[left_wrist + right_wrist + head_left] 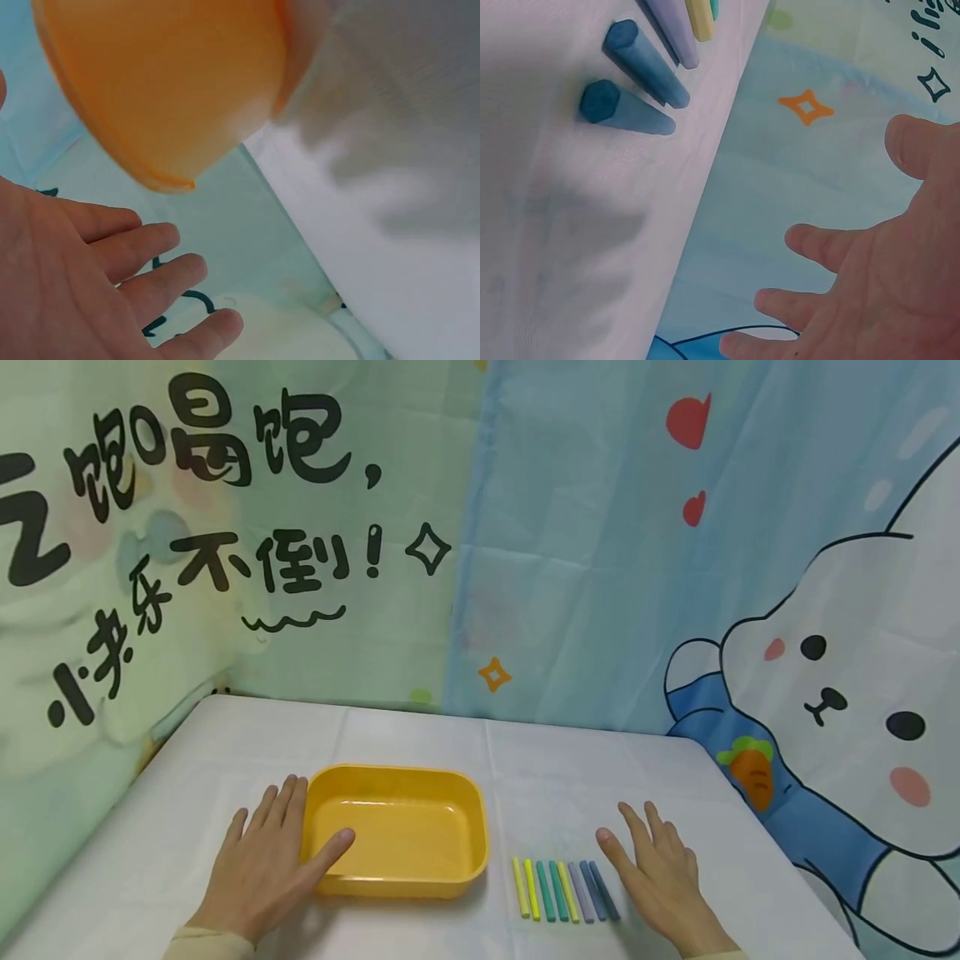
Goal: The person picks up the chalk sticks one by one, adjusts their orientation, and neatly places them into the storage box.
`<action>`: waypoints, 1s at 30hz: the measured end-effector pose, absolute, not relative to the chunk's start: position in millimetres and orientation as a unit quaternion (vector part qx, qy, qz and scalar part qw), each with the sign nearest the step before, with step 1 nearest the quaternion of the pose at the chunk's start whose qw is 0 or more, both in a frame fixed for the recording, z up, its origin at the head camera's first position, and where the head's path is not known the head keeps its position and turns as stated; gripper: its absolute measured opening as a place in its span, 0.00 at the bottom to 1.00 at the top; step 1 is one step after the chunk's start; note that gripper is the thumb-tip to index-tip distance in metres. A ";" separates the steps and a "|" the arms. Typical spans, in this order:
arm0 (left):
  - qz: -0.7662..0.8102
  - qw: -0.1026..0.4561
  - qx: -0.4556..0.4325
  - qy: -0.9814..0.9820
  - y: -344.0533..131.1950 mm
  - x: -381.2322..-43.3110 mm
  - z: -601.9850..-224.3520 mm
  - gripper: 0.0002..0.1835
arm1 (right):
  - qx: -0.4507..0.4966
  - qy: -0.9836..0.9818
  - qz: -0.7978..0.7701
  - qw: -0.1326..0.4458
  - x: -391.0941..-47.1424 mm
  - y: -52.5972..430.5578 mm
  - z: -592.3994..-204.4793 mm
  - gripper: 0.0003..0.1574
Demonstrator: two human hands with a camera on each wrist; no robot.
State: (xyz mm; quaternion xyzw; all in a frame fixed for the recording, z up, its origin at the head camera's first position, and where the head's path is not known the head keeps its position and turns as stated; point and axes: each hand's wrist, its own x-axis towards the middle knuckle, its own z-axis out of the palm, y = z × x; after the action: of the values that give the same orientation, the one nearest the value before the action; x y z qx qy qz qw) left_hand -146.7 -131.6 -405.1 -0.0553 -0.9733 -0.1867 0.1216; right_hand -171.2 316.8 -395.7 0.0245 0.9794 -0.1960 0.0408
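My left hand (262, 864) is beside the left wall of a yellow rectangular tray (397, 888), fingers straight and thumb spread over its front left corner in the head view. In the left wrist view the tray's side (165, 82) rises past the extended fingers (165, 285). To the tray's right lies a row of several slim crayon-like sticks in yellow, green, purple and blue. My right hand (663, 881) hovers just right of the dark blue stick (604, 891) at the row's end, fingers spread, holding nothing. The right wrist view shows this dark blue stick (630, 110) apart from the fingers.
A white cloth (420, 735) covers the table. Behind it hangs a printed curtain (570, 568) with dark lettering on the left and a white cartoon animal (840, 760) on the right. The table's right edge slants down beyond my right hand.
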 end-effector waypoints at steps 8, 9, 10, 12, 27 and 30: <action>-0.190 0.096 -0.051 -0.976 -132.3 -141.6 -417.3 0.60 | 0.024 0.980 -0.192 0.044 -171.6 319.0 -397.1 0.56; -0.189 0.094 -0.051 -0.976 -132.3 -141.3 -418.3 0.61 | 0.024 0.980 -0.191 0.044 -171.4 319.3 -397.2 0.55; -0.189 0.089 -0.050 -0.977 -132.2 -141.3 -419.0 0.62 | 0.022 0.981 -0.190 0.043 -170.9 319.6 -397.2 0.55; -0.190 0.082 -0.049 -0.977 -132.0 -141.3 -420.5 0.63 | 0.022 0.981 -0.190 0.045 -169.9 320.5 -397.3 0.55; -0.196 0.035 -0.033 -0.979 -131.2 -145.5 -424.6 0.72 | 0.016 0.987 -0.158 0.030 -166.5 322.2 -403.6 0.54; -0.196 0.028 -0.030 -0.980 -131.0 -145.9 -423.4 0.73 | 0.011 0.986 -0.166 0.017 -164.7 322.0 -403.3 0.51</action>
State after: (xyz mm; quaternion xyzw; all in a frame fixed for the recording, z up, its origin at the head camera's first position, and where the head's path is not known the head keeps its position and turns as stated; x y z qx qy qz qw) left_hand -145.9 -131.0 -423.4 -0.0300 -0.9798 -0.1956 0.0282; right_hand -164.7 322.0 -403.3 0.0113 0.9860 -0.1656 0.0169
